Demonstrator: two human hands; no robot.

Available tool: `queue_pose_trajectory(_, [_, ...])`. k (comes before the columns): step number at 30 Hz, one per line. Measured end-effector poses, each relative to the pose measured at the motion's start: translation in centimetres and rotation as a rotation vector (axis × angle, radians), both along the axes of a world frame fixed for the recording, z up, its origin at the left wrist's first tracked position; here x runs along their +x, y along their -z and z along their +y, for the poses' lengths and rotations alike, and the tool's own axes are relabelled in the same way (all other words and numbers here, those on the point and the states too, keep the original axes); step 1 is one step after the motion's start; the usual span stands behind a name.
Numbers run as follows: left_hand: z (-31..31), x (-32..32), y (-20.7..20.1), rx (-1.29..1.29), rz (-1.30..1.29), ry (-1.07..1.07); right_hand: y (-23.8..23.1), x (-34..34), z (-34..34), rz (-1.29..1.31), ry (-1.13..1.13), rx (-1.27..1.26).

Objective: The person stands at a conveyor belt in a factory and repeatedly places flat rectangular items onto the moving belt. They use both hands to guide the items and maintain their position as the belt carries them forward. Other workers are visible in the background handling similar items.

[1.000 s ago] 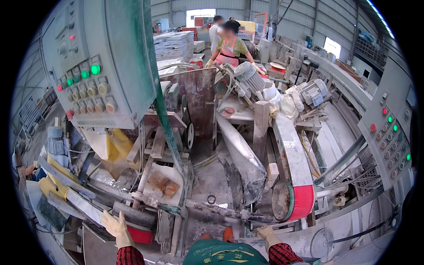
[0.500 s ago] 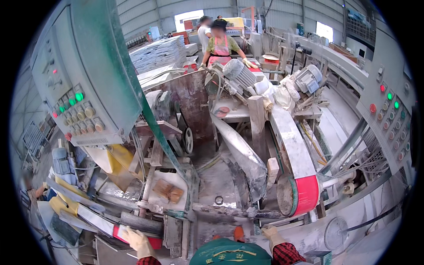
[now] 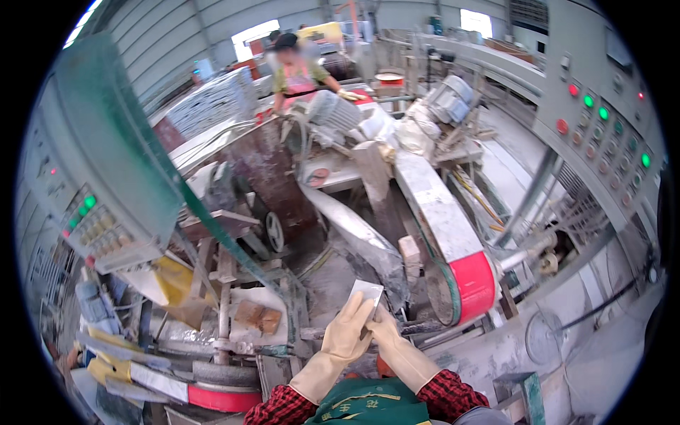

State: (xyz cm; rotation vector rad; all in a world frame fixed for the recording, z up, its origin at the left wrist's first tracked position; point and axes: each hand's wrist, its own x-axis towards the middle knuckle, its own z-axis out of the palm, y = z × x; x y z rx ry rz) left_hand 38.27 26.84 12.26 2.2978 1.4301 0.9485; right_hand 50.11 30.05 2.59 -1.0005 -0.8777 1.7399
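Observation:
A small flat grey-white tile (image 3: 368, 288) is held up in front of my apron, at the lower middle of the head view. My left hand (image 3: 346, 331), in a cream rubber glove, lies across the tile with its fingers closed on it. Touching the tile's right edge, my right hand (image 3: 386, 333) grips it lower down, its fingertips partly hidden behind the left hand. The tile tilts up and away from me. What lies under the fingers cannot be made out.
At right stands a conveyor belt (image 3: 432, 205) with a red end; another red-ended belt (image 3: 166, 384) lies at lower left. Control panels with lit buttons flank me: a green-grey cabinet (image 3: 106, 163) and a grey one (image 3: 602, 106). Beyond the machinery a co-worker (image 3: 297, 78) stands.
My left hand has come away from the lower left belt to the middle, and my right hand has moved in to meet it. A tile now shows between them. The view has shifted.

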Motion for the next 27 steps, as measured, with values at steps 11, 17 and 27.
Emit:
queue_pose_trajectory(11, [-7.3,-21.7,6.4,-0.186,0.336,-0.626,2.4,19.4,9.0,-0.502,0.922,-0.145])
queue_pose_trajectory(17, [-22.2,-36.7,12.2,-0.330,0.517,-1.301,7.3,23.5,13.3,-0.232,0.910,-0.127])
queue_pose_trajectory(27, [-26.0,-33.7,14.0,-0.760,0.562,-1.611,6.4,26.5,11.5,-0.697,0.701,-0.163])
